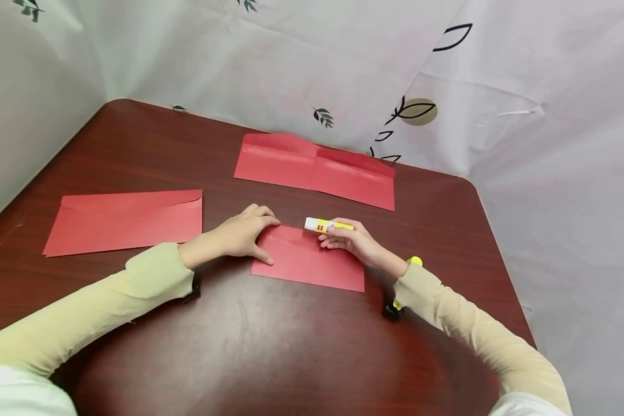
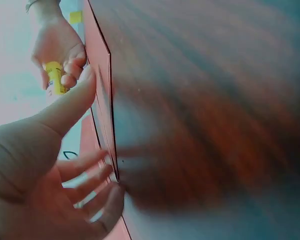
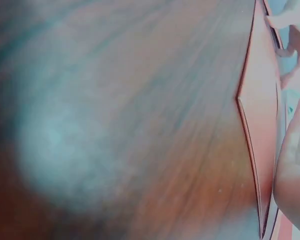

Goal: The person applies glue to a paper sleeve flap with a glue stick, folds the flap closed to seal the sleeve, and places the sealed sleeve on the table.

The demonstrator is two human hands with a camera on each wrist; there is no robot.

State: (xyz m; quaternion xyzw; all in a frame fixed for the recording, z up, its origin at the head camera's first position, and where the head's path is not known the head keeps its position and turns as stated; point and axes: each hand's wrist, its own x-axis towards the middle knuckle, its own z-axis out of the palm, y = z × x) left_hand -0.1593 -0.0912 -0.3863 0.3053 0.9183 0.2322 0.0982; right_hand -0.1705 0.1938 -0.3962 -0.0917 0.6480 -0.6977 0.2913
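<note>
A small red envelope point(image 1: 312, 266) lies on the table in front of me. My left hand point(image 1: 244, 231) rests at its left end, thumb spread from the fingers. In the left wrist view the thumb lies against the envelope point(image 2: 101, 80) and the fingertips touch near its edge. My right hand point(image 1: 356, 240) holds a yellow glue stick point(image 1: 325, 225) just above the envelope's upper right part. The stick's white end points left. In the right wrist view part of the right hand point(image 3: 292, 170) shows, but the glue stick does not.
Flat red envelopes point(image 1: 130, 222) lie at the left, seemingly stacked. More red envelopes point(image 1: 275, 164) with raised flaps lie side by side at the back. A patterned white curtain point(image 1: 291, 63) hangs along the brown table point(image 1: 312, 358). A yellow and black item point(image 1: 393, 311) shows by the right sleeve.
</note>
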